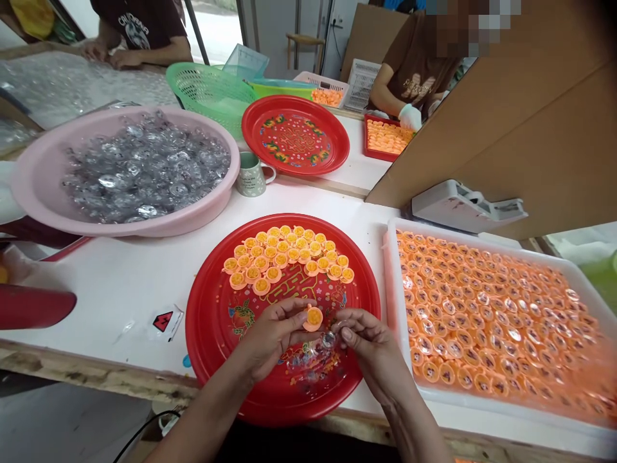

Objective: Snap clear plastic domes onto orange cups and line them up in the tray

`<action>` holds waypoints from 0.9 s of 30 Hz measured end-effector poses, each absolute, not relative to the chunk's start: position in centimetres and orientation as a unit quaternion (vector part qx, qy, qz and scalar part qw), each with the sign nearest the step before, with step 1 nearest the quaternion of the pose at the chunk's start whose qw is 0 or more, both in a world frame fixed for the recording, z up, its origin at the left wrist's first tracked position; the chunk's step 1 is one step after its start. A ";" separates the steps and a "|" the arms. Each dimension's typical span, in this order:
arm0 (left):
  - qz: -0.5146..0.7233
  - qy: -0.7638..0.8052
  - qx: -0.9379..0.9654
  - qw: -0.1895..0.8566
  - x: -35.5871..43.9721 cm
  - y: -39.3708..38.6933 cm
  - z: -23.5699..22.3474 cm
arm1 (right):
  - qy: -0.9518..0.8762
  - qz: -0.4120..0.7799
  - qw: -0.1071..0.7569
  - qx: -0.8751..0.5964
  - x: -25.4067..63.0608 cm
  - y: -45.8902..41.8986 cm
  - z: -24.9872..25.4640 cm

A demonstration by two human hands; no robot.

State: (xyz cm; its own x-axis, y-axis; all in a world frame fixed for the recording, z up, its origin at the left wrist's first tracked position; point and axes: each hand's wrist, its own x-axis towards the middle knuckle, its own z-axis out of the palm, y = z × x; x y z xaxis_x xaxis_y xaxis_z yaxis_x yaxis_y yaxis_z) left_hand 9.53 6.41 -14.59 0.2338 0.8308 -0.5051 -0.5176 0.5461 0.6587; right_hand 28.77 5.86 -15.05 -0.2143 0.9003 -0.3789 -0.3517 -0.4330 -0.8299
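My left hand (274, 334) pinches a small orange toy cup on a saucer (314, 317), its yellow inside facing up. Close beside it, my right hand (369, 341) has its fingertips closed on a small clear plastic cap (329, 339). Both hands are over a round red tray (212, 373) with a printed pattern. Several more orange toy cups (281, 260) lie in an arc on the tray's far half. Loose clear caps (308, 360) rest on the tray below my hands.
A pink basin (43, 173) of clear caps stands at the left. At the right, a white tray (393, 257) holds rows of capped orange cups. Behind are a mug (250, 177), another red tray (332, 154) and a cardboard panel (506, 135). Two people work across the table.
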 end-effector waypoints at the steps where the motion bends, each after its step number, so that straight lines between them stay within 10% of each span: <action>1: 0.441 0.437 0.179 0.763 9.5 6.5 -14.5 | -0.301 0.718 0.438 -0.450 28.7 6.0 -15.1; 27: 0.440 0.473 0.229 0.728 10.6 6.1 -14.1 | -0.296 0.701 0.445 -0.472 28.1 6.6 -15.5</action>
State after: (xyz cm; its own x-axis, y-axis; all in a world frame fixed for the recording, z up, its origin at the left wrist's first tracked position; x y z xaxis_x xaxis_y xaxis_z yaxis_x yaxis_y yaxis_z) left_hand 10.59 6.14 -14.13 0.1661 0.8577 -0.4866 -0.4241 0.5076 0.7500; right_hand 28.05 6.60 -15.47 -0.1577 0.9040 -0.3975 -0.3444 -0.4276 -0.8358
